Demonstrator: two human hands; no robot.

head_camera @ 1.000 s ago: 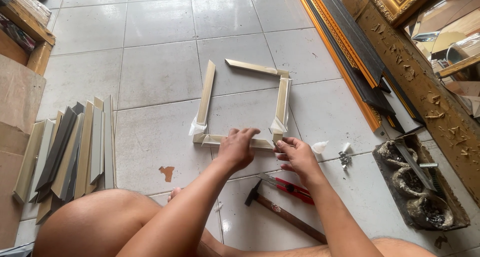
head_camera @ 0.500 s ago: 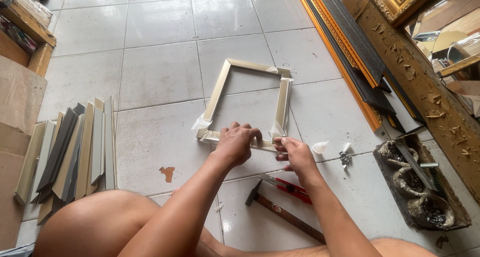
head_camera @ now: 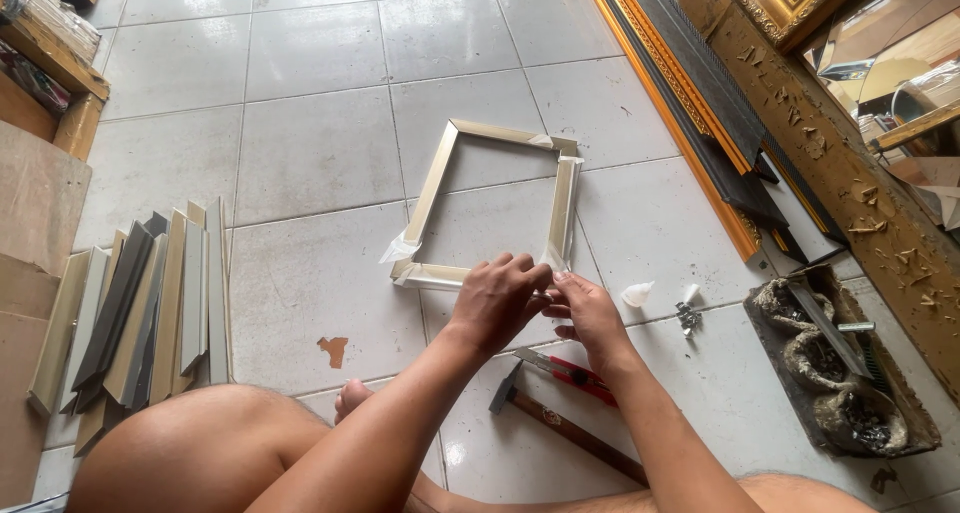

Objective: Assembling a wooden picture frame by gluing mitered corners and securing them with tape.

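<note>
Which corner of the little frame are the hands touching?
The near right corner of the pale frame. Both the left hand and right hand meet there; the other three corners lie untouched on the tiled floor.

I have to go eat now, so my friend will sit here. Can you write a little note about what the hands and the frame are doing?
Left hand: fingers curled on the near right corner of the pale frame.
Right hand: fingers pinching at that same corner.
Frame lies flat on the tile floor; all four sides meet, with tape at three corners.
Near corner under the hands: hidden, unclear if taped.
Hammer and red-handled pliers lie just below the hands; spare moulding strips lie to the left.
</note>
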